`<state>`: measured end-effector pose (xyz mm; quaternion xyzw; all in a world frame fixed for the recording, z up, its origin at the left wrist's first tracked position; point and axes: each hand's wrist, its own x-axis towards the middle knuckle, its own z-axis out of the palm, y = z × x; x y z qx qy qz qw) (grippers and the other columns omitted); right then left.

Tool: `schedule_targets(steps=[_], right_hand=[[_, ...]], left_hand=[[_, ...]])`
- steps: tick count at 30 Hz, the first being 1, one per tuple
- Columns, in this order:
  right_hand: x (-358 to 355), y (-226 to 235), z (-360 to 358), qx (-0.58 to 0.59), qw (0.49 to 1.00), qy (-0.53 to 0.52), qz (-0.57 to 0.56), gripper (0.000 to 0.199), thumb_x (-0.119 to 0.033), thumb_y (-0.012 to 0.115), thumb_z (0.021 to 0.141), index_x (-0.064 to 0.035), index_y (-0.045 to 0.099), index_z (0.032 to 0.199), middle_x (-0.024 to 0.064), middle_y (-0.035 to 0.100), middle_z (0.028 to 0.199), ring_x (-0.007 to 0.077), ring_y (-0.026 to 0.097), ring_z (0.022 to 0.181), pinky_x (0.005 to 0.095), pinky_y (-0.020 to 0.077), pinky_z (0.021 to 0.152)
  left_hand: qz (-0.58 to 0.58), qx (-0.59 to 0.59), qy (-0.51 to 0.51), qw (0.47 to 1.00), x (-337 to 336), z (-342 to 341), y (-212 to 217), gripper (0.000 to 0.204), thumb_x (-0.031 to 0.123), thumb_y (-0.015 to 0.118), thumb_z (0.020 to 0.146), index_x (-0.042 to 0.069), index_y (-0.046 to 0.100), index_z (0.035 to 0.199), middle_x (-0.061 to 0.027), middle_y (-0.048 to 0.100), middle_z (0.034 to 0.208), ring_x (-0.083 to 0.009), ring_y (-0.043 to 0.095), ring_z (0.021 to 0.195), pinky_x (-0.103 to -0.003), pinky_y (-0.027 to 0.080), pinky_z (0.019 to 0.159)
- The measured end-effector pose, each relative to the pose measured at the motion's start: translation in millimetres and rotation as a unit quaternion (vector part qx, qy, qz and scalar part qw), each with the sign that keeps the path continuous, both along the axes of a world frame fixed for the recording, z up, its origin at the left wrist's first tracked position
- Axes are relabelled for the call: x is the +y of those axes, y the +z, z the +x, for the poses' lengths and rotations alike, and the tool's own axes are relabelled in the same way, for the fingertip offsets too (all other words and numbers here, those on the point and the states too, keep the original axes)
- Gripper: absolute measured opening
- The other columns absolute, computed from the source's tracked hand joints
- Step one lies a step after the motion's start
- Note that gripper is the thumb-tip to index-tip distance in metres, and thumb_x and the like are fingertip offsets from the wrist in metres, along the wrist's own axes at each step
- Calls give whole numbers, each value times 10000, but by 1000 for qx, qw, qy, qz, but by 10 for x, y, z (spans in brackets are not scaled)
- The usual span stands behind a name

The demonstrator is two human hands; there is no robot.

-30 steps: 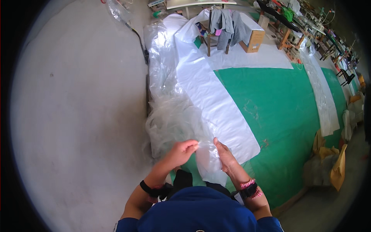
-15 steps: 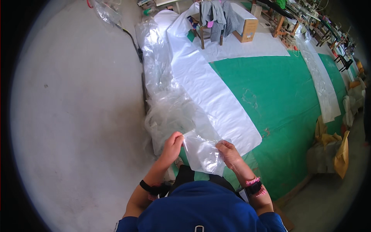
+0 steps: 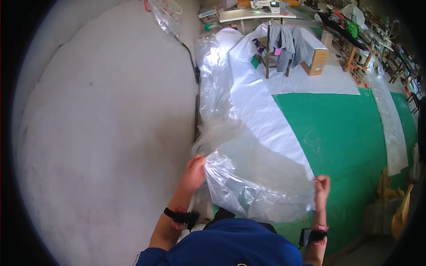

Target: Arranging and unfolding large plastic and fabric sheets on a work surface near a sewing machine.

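Note:
A clear plastic sheet (image 3: 262,177) is stretched between my two hands in front of my body. My left hand (image 3: 194,170) is closed on its upper left corner, where the film bunches into creases. At the opposite edge my right hand (image 3: 322,186) pinches the film, arm held out to the side. Beyond my hands, more crumpled clear plastic (image 3: 215,88) runs along the wall side. A long white sheet (image 3: 257,93) lies beside it on the green floor covering (image 3: 337,128).
A pale wall (image 3: 111,111) rises on the left, with a dark cable (image 3: 191,57) hanging along it. Ahead stand a chair draped with grey cloth (image 3: 284,42), a cardboard box (image 3: 317,62) and a table with a sewing machine (image 3: 268,6). Yellow and grey bags (image 3: 399,213) sit at right.
My right hand has moved outward to the right, and the plastic now spreads wide between my hands. The view has shifted, so the surroundings sit further right and lower.

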<state>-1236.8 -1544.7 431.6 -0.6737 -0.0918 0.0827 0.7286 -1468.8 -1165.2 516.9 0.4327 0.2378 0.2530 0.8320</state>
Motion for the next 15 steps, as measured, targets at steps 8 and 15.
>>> schedule_targets(steps=[8,15], right_hand=[[1605,895,-660,59,913,402,34,368,-298,474,848,-28,585,1072,62,592,1007,132,526,942,278,405,836],[1762,770,-820,318,861,396,32,164,-188,631,860,-30,651,899,-15,632,817,56,559,774,204,437,724]], left_hand=[[265,131,-183,937,-377,236,353,119,100,522,882,5,566,824,42,496,748,-46,431,700,-189,341,643],[428,143,-180,874,-415,153,136,84,83,551,863,6,582,850,28,549,751,-58,490,674,-218,390,555]])
